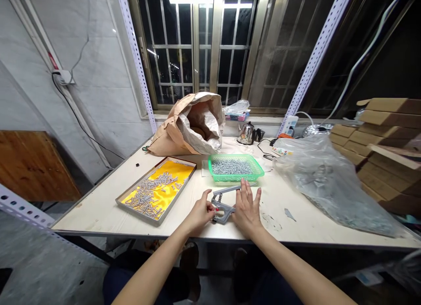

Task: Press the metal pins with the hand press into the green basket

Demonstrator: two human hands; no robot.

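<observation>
A small grey metal lever tool (225, 214) with a dark coil spring (220, 197) lies near the table's front edge, between my hands. My left hand (198, 212) is at its left end, thumb and fingertips closed in a pinch beside a small red spot on the tool. What the fingertips hold is too small to make out. My right hand (247, 208) lies over the right end of the tool, fingers stretched out along its lever. Just behind is a green plastic basket (237, 178) with many small metal pins. To the left, a shallow tray (171, 205) holds scattered metal pieces on yellow lining.
A large open paper sack (167, 136) lies at the back. A clear plastic bag (324, 178) spreads over the right side, before stacked cardboard boxes (388, 173). A metal kettle (246, 133) stands near the window. A grey scrap (290, 214) lies at front right.
</observation>
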